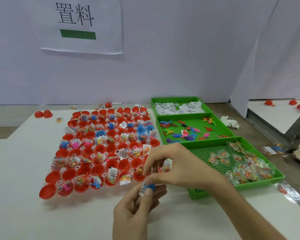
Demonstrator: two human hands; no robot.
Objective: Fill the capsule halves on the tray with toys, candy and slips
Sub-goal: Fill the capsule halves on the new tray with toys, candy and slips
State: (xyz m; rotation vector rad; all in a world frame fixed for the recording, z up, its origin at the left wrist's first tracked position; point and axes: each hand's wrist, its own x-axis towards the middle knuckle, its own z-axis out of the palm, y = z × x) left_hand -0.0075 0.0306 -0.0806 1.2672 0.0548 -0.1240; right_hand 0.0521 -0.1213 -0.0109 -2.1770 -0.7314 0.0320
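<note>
White table (pixel 33 205), pale wall (pixel 180 58), 3 green trays (pixel 195 114) — left fingers (pixel 148 191) pinch slip (pixel 142 188), right fingers (pixel 152 163) pinch candy (pixel 165 168)

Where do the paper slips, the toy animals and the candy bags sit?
paper slips (pixel 171 108): head view, middle of the white pile.
toy animals (pixel 189 134): head view, on the dense cluster.
candy bags (pixel 246 171): head view, middle of the heap.
</note>
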